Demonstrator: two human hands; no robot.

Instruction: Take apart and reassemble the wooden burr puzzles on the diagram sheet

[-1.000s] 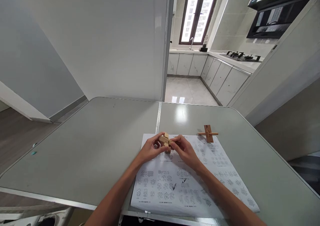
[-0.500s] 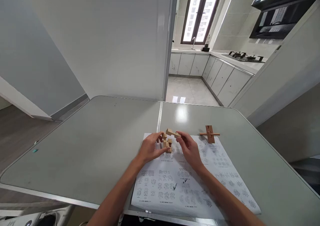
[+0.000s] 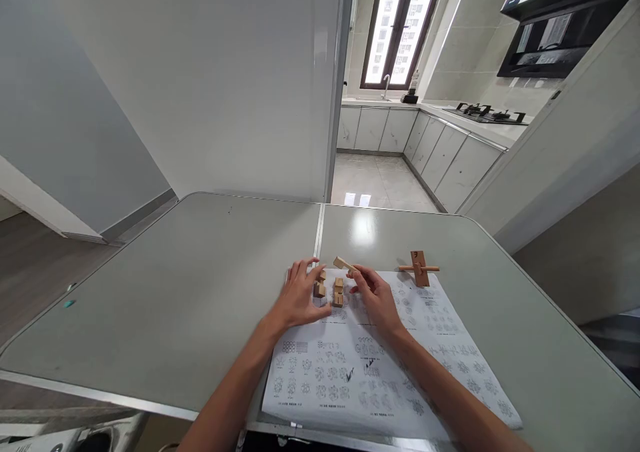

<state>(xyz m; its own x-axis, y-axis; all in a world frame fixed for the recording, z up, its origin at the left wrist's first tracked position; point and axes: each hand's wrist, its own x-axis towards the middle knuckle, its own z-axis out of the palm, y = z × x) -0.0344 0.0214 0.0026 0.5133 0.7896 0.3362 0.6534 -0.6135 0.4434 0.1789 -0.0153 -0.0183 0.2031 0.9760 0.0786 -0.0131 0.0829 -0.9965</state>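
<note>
My right hand (image 3: 376, 295) pinches one pale wooden puzzle stick (image 3: 344, 264) by its end, a little above the printed sheet (image 3: 370, 372). Beside it, my left hand (image 3: 299, 295) has its fingers spread and holds nothing. Its fingertips hover by two small notched wooden blocks (image 3: 329, 290) lying apart on the sheet. Further right, a darker assembled wooden cross puzzle (image 3: 419, 267) rests at the sheet's far corner.
The grey folding table (image 3: 165, 292) has a seam down its middle and a near edge just below the sheet. Behind it stand a white partition wall and an open doorway to a kitchen with cabinets, a stove and a window.
The small wooden puzzle has come apart: my right hand lifted one stick away, my left hand let go and opened, and the remaining blocks now lie separated on the paper.
</note>
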